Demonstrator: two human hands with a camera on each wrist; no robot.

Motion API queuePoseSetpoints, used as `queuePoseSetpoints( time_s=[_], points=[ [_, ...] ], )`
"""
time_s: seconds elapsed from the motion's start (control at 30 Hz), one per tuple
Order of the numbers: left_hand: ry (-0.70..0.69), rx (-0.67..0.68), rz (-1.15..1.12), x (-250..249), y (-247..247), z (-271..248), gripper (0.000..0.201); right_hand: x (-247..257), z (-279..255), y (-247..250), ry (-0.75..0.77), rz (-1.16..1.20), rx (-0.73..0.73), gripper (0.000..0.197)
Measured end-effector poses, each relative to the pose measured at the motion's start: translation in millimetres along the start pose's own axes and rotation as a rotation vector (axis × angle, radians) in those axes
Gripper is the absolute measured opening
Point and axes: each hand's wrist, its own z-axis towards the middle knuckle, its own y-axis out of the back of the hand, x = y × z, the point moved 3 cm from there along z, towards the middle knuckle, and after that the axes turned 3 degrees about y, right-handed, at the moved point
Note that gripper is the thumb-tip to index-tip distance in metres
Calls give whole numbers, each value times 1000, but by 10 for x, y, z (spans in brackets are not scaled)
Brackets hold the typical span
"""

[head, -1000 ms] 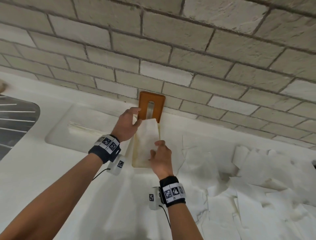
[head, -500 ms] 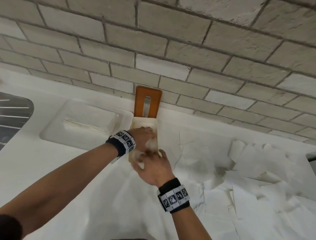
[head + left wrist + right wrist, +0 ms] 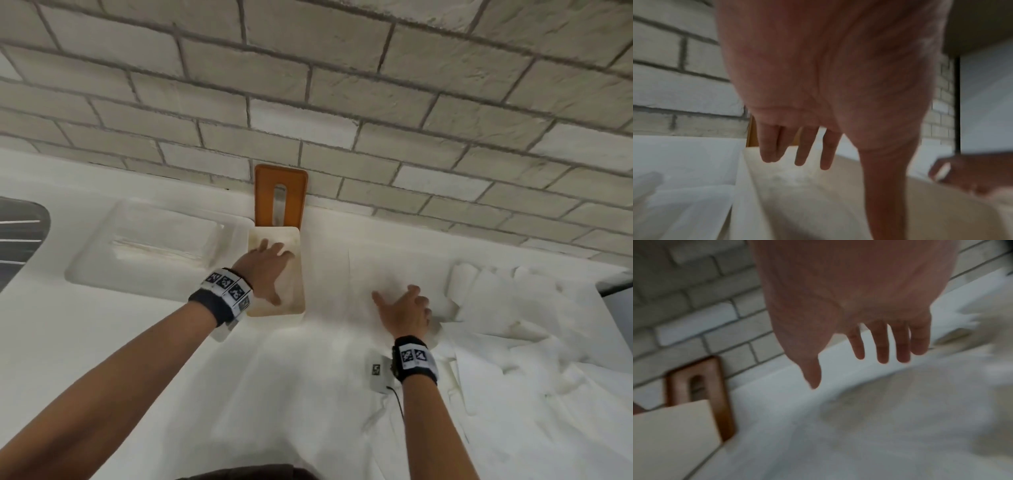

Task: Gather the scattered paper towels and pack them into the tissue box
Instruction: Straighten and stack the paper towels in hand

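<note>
The cream tissue box [image 3: 298, 274] stands open on the white counter, its orange slotted lid [image 3: 281, 195] leaning on the brick wall behind it. My left hand [image 3: 269, 270] lies flat inside the box, straight fingers [image 3: 799, 149] over the white towel [image 3: 797, 186] in it. My right hand [image 3: 404, 308] hovers open to the right of the box over a flat sheet [image 3: 376, 270], fingers [image 3: 882, 344] spread and holding nothing. A heap of loose white paper towels [image 3: 513, 325] lies further right. The lid [image 3: 701, 395] and box corner [image 3: 674, 426] show in the right wrist view.
A white rectangular tray [image 3: 154, 246] sits left of the box. A dark grooved surface [image 3: 20, 233] shows at the far left edge. The brick wall [image 3: 342, 102] closes the back of the counter. More towels [image 3: 513, 411] cover the near right.
Both hands pushed a towel down into the box. The right hand has since let go and moved right toward the loose sheets, while the left stays flat in the box.
</note>
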Motion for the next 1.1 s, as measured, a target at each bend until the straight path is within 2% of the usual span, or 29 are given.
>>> queuePoseSetpoints(
  time_s=[0.03, 0.1, 0.2, 0.33, 0.4, 0.47, 0.57, 0.63, 0.67, 0.73, 0.8, 0.87, 1.0, 1.1],
  points=[
    [-11, -88, -69, -45, 67, -98, 102, -89, 45, -31, -28, -52, 46, 103],
    [-26, -254, -212, -151, 121, -289, 77, -179, 85, -87, -17, -54, 97, 105],
    [-48, -368, -406, -355, 56, -500, 53, -201, 112, -109, 15, 126, 118, 80],
    [-80, -409, -623, -555, -191, -616, 35, -63, -58, 129, 173, 286, 65, 38],
    [-89, -387, -671, -623, -301, -588, 35, 72, -263, 363, 267, 437, 61, 25],
    [-80, -354, -717, -700, -343, -541, 41, 187, -493, 605, 354, 605, 133, 26],
    [-74, -305, -881, -814, -268, -466, 72, 335, -836, 965, 419, 884, 275, 34],
    [-115, -295, -1056, -907, -138, -452, 89, 378, -960, 1124, 431, 946, 331, 39],
    [-144, -318, -1128, -945, -70, -452, 88, 387, -1006, 1177, 439, 959, 345, 41],
    [-206, -400, -1209, -1006, 39, -460, 67, 376, -1066, 1214, 451, 975, 347, 42],
    [-210, -495, -1191, -1039, 73, -431, 37, 325, -1075, 1147, 420, 999, 311, 42],
    [-168, -527, -1083, -1042, 5, -343, 22, 240, -1047, 962, 338, 1038, 274, 41],
    [-66, -499, -812, -981, -275, -147, 30, 54, -985, 533, 233, 1002, 208, 41],
    [-44, -546, -821, -910, -314, -167, 19, -78, -948, 430, 175, 1042, 209, 33]
  ],
)
